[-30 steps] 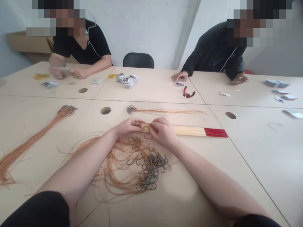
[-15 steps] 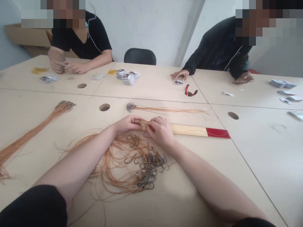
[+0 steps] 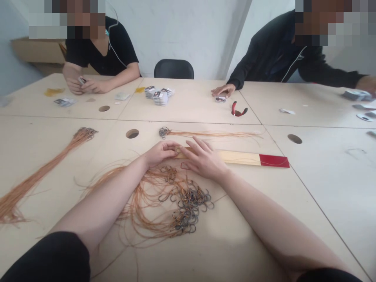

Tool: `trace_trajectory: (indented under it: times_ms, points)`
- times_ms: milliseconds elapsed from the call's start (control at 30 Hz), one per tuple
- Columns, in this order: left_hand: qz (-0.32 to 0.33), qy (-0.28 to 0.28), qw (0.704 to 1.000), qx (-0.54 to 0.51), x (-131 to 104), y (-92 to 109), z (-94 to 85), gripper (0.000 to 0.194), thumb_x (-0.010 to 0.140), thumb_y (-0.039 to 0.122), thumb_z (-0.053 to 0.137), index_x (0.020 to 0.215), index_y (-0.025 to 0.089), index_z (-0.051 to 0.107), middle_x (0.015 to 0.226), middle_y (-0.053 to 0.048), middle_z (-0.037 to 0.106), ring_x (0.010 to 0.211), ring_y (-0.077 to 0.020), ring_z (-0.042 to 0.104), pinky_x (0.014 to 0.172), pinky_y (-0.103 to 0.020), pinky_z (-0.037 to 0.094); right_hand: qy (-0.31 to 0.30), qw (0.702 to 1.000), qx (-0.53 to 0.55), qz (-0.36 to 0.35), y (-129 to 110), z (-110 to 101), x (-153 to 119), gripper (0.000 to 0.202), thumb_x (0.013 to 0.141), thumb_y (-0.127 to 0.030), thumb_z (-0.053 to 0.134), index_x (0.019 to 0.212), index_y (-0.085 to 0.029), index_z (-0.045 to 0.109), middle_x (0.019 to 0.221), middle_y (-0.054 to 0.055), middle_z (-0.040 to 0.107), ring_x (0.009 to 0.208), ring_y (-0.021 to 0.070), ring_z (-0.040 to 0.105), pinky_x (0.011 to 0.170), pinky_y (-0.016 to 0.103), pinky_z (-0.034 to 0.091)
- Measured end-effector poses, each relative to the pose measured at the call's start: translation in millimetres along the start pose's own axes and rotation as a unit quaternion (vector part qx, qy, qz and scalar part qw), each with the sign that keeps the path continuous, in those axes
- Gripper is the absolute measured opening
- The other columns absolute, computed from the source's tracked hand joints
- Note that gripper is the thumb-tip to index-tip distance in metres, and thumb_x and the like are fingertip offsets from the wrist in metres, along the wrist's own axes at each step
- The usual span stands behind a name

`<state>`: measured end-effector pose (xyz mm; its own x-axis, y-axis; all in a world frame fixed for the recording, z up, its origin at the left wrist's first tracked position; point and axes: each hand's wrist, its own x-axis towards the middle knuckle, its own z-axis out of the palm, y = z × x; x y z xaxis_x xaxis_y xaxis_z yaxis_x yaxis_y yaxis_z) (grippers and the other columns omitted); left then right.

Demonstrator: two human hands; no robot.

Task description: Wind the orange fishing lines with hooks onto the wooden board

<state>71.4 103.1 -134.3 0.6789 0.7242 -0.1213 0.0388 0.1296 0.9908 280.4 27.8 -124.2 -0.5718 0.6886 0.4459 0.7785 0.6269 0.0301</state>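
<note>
- Near the middle of the frame, the left hand (image 3: 158, 152) is curled shut, pinching something small at the left end of the wood strip (image 3: 237, 157). It looks like a hook on a string, but it is too small to be sure.
- Right beside it, the right hand (image 3: 205, 160) lies open and flat, fingers spread, pressing down on the strip.
- The strip lies flat on the tabletop (image 3: 264, 219) and runs to the right. Its far end is red.
- Just below the hands sits a messy pile of hooks (image 3: 188, 205) tied to orange strings (image 3: 138, 196).
- Above the strip, a neat bunch (image 3: 205, 134) lies straight. Another long bunch (image 3: 44, 172) lies at the left of the frame.
- I think the step is laying one string along the strip. The next move would need a soft pull to make the string straight, with fingers kept away from the sharp hook.
- At the top of the frame, two other people sit with small packs (image 3: 158, 95). Red pliers (image 3: 238, 109) lie near them.
</note>
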Motion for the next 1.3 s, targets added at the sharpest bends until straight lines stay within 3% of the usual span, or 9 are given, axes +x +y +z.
trace_trajectory:
  times_ms: [67, 200, 333, 533, 833, 1067, 1300]
  points:
    - [-0.005, -0.002, 1.000, 0.006, 0, 0, -0.7, 0.035, 0.070, 0.019, 0.067, 0.104, 0.013, 0.062, 0.087, -0.005, 0.065, 0.075, -0.0103, 0.058, 0.067, -0.021, 0.044, -0.019, 1.000, 0.006, 0.005, 1, 1, -1, 0.048, 0.089, -0.043, 0.044, 0.131, -0.021, 0.042, 0.130, 0.012, 0.044, 0.122, 0.0294, 0.035, 0.098, 0.043, 0.034]
    - [-0.016, -0.026, 0.999, 0.020, 0, 0, -2.3, 0.036, 0.070, 0.018, 0.067, 0.105, 0.013, 0.061, 0.087, -0.005, 0.065, 0.074, -0.0097, 0.058, 0.067, -0.020, 0.044, -0.045, 0.999, 0.020, -0.002, 3, 6, -3, 0.045, 0.093, -0.038, 0.036, 0.133, -0.019, 0.041, 0.119, 0.011, 0.052, 0.099, 0.0220, 0.050, 0.085, 0.035, 0.041]
    - [0.005, -0.044, 0.997, 0.061, 0, 0, -2.7, 0.039, 0.069, 0.018, 0.067, 0.107, 0.012, 0.060, 0.086, -0.005, 0.065, 0.075, -0.0115, 0.059, 0.068, -0.022, 0.045, -0.037, 0.999, 0.000, -0.005, 2, 8, -4, 0.043, 0.094, -0.037, 0.032, 0.132, -0.018, 0.041, 0.115, 0.011, 0.054, 0.095, 0.0221, 0.050, 0.080, 0.035, 0.041]
    - [0.010, -0.103, 0.990, 0.096, -1, 7, 3.1, 0.026, 0.076, 0.022, 0.061, 0.101, 0.013, 0.062, 0.093, -0.006, 0.067, 0.083, -0.0137, 0.061, 0.074, -0.022, 0.046, -0.026, 1.000, -0.017, -0.001, 0, 8, -3, 0.043, 0.094, -0.037, 0.033, 0.133, -0.019, 0.040, 0.115, 0.011, 0.054, 0.094, 0.0223, 0.049, 0.078, 0.036, 0.039]
    - [-0.007, -0.071, 0.988, 0.137, 0, 9, 6.3, 0.017, 0.077, 0.021, 0.055, 0.090, 0.012, 0.062, 0.077, -0.002, 0.066, 0.068, -0.0114, 0.059, 0.066, -0.022, 0.047, -0.016, 1.000, 0.000, 0.019, -1, 7, -3, 0.041, 0.093, -0.036, 0.037, 0.131, -0.021, 0.042, 0.115, 0.010, 0.055, 0.097, 0.0216, 0.050, 0.080, 0.034, 0.037]
    - [-0.009, -0.085, 0.988, 0.126, 1, 7, 5.0, 0.022, 0.080, 0.026, 0.053, 0.094, 0.012, 0.062, 0.080, -0.004, 0.066, 0.069, -0.0117, 0.059, 0.068, -0.022, 0.048, -0.005, 1.000, 0.012, 0.019, 1, 8, -6, 0.040, 0.093, -0.035, 0.036, 0.129, -0.021, 0.045, 0.118, 0.009, 0.054, 0.098, 0.0209, 0.050, 0.082, 0.034, 0.039]
    - [-0.023, -0.086, 0.990, 0.111, 1, 7, 3.3, 0.020, 0.080, 0.029, 0.054, 0.085, 0.011, 0.063, 0.076, -0.003, 0.065, 0.068, -0.0122, 0.059, 0.067, -0.023, 0.048, -0.022, 0.999, 0.016, 0.032, -1, 8, -4, 0.040, 0.093, -0.035, 0.036, 0.130, -0.020, 0.044, 0.116, 0.010, 0.055, 0.097, 0.0213, 0.051, 0.082, 0.035, 0.040]
